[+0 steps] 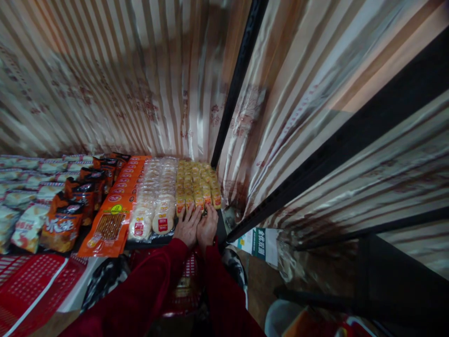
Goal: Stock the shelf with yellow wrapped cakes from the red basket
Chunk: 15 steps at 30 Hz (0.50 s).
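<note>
Rows of small yellow packets (198,180) fill the right end of a dark shelf. My left hand (188,227) lies with its fingers spread over the front of these packets. Beside it, my right hand (207,227) rests its fingertips on the front packets near the right corner, fingers apart. Neither hand is closed round a packet. To the left stand clear-wrapped round white crackers (163,215) with red labels, then orange pretzel-stick bags (112,224).
Orange-and-black snack bags (63,224) and pale bags (30,227) cover the shelf's left part. A red basket (31,285) sits below at left. Black metal posts (236,84) and striped plastic sheeting (168,84) rise behind and to the right.
</note>
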{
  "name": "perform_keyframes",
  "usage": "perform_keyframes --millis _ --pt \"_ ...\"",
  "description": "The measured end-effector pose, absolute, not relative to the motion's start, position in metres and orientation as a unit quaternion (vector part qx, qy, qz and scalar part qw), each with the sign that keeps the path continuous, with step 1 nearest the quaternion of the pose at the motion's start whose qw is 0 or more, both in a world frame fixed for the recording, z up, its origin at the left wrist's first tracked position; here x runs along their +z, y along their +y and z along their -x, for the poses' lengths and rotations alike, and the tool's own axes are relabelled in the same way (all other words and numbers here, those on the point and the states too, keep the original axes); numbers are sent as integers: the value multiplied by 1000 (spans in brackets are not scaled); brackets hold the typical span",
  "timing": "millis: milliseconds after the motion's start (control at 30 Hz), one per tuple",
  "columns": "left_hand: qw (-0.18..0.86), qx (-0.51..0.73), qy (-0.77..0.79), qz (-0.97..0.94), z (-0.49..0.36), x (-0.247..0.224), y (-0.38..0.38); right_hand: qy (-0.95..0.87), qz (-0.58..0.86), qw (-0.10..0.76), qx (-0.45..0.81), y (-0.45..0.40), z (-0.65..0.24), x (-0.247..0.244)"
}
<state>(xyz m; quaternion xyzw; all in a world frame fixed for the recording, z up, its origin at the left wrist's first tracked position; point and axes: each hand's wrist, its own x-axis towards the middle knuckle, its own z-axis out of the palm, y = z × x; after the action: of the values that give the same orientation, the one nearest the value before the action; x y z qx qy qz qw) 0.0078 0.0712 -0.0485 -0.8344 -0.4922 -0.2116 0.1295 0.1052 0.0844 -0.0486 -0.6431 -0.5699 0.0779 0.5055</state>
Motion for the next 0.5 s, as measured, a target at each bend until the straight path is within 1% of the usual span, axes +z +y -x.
perform_keyframes --millis 267,500 --pt "127 -199 -498 835 -9 -47 71 -578 637 503 83 84 -106 -50" --pt "129 -198 -485 842 -9 -49 71 -570 616 534 99 79 -106 -45"
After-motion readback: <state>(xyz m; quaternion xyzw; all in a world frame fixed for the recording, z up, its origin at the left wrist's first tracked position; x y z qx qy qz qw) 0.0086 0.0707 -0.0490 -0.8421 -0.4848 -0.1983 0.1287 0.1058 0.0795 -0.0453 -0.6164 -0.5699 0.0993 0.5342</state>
